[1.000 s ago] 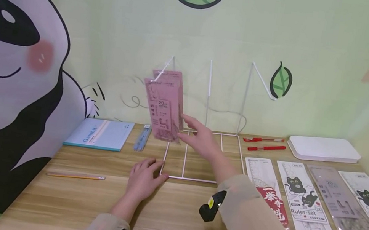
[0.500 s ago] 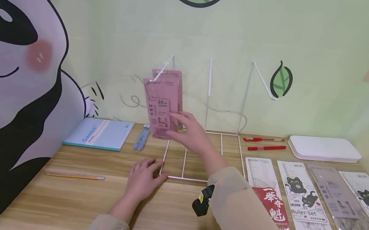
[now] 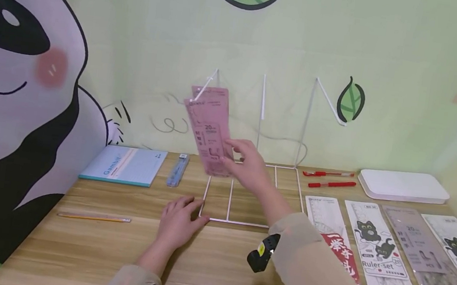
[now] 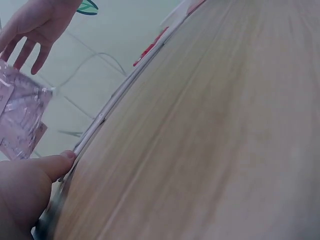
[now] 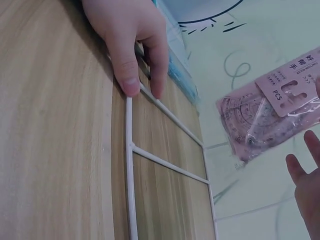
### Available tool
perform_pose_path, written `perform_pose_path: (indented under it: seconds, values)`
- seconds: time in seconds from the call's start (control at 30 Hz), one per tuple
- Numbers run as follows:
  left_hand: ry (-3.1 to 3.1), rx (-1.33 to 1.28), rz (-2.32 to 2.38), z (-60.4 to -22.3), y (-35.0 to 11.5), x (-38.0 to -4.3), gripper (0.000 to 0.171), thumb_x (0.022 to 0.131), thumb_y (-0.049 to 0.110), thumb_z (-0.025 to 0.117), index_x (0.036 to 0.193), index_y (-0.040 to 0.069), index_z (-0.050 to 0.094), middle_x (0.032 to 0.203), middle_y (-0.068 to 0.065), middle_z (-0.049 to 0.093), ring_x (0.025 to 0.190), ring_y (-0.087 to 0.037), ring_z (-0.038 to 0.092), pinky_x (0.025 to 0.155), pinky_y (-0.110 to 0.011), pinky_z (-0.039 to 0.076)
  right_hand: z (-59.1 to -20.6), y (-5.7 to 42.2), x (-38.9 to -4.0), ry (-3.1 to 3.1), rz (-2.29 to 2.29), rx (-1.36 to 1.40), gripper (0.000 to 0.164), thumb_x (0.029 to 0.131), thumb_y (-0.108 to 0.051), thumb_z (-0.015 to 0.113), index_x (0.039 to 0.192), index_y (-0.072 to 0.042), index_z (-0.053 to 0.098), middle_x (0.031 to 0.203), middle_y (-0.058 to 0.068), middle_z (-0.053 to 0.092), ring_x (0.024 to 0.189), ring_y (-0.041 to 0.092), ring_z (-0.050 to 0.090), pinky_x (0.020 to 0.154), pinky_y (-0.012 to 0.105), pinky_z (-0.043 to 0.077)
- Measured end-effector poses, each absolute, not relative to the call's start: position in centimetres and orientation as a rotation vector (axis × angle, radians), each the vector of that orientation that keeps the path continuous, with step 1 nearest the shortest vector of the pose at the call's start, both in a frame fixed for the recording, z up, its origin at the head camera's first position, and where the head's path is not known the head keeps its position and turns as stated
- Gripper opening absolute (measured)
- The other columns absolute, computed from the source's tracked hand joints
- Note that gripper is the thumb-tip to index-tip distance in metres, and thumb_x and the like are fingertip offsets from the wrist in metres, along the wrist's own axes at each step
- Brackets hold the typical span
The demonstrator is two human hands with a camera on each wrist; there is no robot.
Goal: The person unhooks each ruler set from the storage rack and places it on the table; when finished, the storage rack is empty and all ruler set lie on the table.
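Two pink ruler-set packets point(image 3: 206, 130) hang one behind the other from the left hook of a white wire rack point(image 3: 230, 199). My right hand point(image 3: 251, 166) touches the lower right edge of the front packet with thumb and forefinger. Its other fingers are straight and spread apart from the packet in the left wrist view. My left hand point(image 3: 178, 222) rests at the rack's front left corner. In the right wrist view, its thumb and a bent finger point(image 5: 159, 75) hold that corner of the frame.
Ruler-set packets point(image 3: 378, 246) lie in a row on the right. Two red pens point(image 3: 330, 183) and a white case point(image 3: 403, 186) lie behind them. A blue notebook point(image 3: 123, 165), a small blue pack point(image 3: 177, 170) and a pencil point(image 3: 93, 217) lie left. Two more hooks point(image 3: 263, 97) stick up.
My right hand moved left across the front packet, then drew back right. The front packet's lower end has swung slightly to the right. My left hand has stayed on the rack corner.
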State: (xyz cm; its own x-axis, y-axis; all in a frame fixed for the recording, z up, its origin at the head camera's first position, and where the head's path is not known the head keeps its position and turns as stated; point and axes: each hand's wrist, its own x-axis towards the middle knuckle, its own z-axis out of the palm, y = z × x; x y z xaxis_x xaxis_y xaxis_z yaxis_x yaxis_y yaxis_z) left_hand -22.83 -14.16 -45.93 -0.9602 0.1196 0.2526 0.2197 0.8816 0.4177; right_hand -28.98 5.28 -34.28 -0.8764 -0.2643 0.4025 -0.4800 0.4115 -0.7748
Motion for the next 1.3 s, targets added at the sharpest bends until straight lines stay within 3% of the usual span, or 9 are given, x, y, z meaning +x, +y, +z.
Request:
perform_pose_path:
  seconds: [0.27,0.57,0.77,1.03,1.3]
  values:
    - [-2.833,-0.258,-0.656,-45.9,-14.4,-22.8,0.051,0.085,0.046,0.064,0.127,0.017,0.060,0.134,-0.015,0.049,0.121,-0.039,0.042,0.105,-0.053,0.024,-34.1,5.2,-28.9,-2.312,1.560,0.610,0.040,0.090,-0.011,0.062,0.127,-0.004,0.051,0.123,0.009,0.042,0.106,0.021,0.051,0.088,0.032,0.049]
    - [-2.853,-0.252,-0.667,-46.1,-14.1,-22.8,0.051,0.086,0.046,0.063,0.128,0.017,0.059,0.136,-0.015,0.047,0.123,-0.039,0.040,0.106,-0.054,0.022,-33.6,4.3,-28.3,-2.309,1.485,0.339,0.036,0.091,-0.016,0.062,0.124,-0.007,0.048,0.117,0.008,0.033,0.099,0.021,0.057,0.079,0.024,0.052]
    - [-2.848,-0.246,-0.687,-46.1,-13.9,-22.7,0.051,0.086,0.045,0.063,0.127,0.016,0.060,0.136,-0.015,0.047,0.123,-0.039,0.040,0.106,-0.054,0.021,-33.2,4.8,-27.9,-2.346,1.389,0.250,0.046,0.086,-0.026,0.068,0.125,-0.011,0.049,0.116,0.007,0.034,0.091,0.021,0.055,0.071,0.027,0.053]
    - [-2.846,-0.244,-0.661,-46.0,-14.0,-22.9,0.051,0.086,0.046,0.063,0.128,0.017,0.059,0.135,-0.015,0.048,0.123,-0.039,0.041,0.105,-0.053,0.023,-32.4,6.0,-27.5,-2.368,1.288,0.302,0.047,0.086,-0.032,0.067,0.125,-0.014,0.048,0.116,0.008,0.034,0.088,0.023,0.054,0.066,0.030,0.054]
    - [-2.856,-0.247,-0.674,-45.7,-14.1,-22.7,0.051,0.086,0.044,0.063,0.128,0.015,0.059,0.136,-0.016,0.047,0.124,-0.040,0.039,0.106,-0.055,0.021,-31.7,7.0,-27.3,-2.385,1.191,0.400,0.047,0.086,-0.032,0.068,0.126,-0.018,0.047,0.119,0.011,0.035,0.089,0.025,0.055,0.068,0.031,0.054]
